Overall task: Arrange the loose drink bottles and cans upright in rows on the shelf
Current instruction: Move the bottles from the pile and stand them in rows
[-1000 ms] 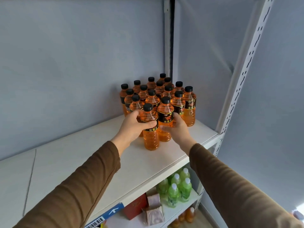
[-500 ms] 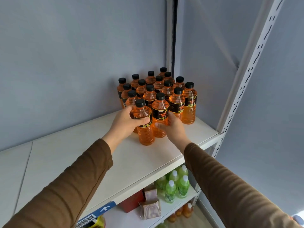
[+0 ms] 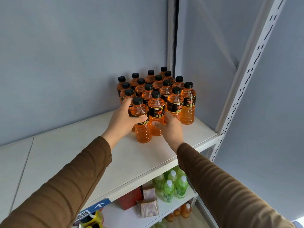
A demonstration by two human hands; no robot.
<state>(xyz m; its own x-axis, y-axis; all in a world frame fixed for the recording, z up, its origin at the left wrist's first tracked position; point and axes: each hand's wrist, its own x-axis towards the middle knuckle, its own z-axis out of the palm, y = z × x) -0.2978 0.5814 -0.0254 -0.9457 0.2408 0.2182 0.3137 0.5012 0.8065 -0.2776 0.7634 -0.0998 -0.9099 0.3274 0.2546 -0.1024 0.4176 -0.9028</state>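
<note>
Several orange drink bottles with black caps stand upright in rows at the right end of the white shelf [image 3: 69, 155], against the grey wall. My left hand [image 3: 122, 120] grips the front-left bottle [image 3: 141, 122], thumb across its black label. My right hand [image 3: 171, 127] rests against the lower part of the neighbouring front bottle [image 3: 156, 112], thumb touching its side. Both bottles stand on the shelf. A bottle [image 3: 188, 102] at the right end of the front row stands free.
A white slotted upright [image 3: 243, 83] bounds the shelf on the right. The shelf below holds green bottles [image 3: 174, 186], a red box [image 3: 130, 199] and packets. More orange bottles [image 3: 184, 211] stand lower down. A blue price tag [image 3: 95, 208] hangs on the shelf's front edge.
Both hands have slid the two front bottles back toward the group. The camera has tilted, so the whole scene sits differently in view.
</note>
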